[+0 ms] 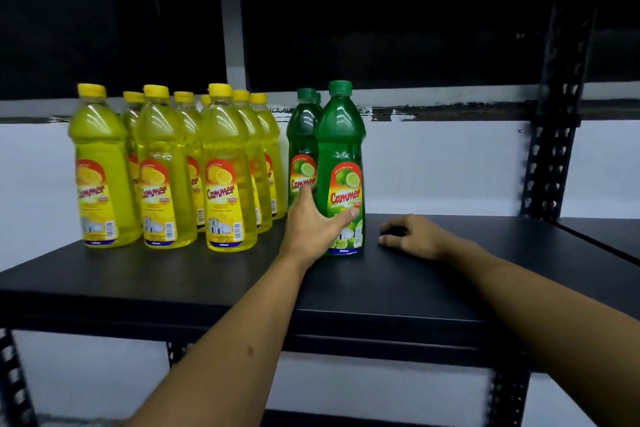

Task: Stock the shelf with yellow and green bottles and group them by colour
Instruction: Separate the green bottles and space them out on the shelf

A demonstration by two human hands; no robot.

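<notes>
Yellow bottles [166, 170] stand grouped at shelf [173, 274] left; green row begun beside them. My left hand [311, 229] wraps the front green bottle [341, 163], upright on the shelf. My right hand [412, 234] rests loosely curled, holding nothing. More greens likely remain.

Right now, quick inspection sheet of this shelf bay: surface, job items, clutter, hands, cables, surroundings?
Surface: black shelf board, right half bare.
Job's things: yellow bottles grouped upright at left, rows deep; green bottles to their right, front green bottle upright.
Clutter: nothing seen.
Grippers: left hand against the front green bottle's lower body, thumb across its label; right hand rests on the board, fingers curled, holding nothing.
Cables: nothing seen.
Surroundings: perforated black upright at right, white wall behind, dark shelf above.
</notes>
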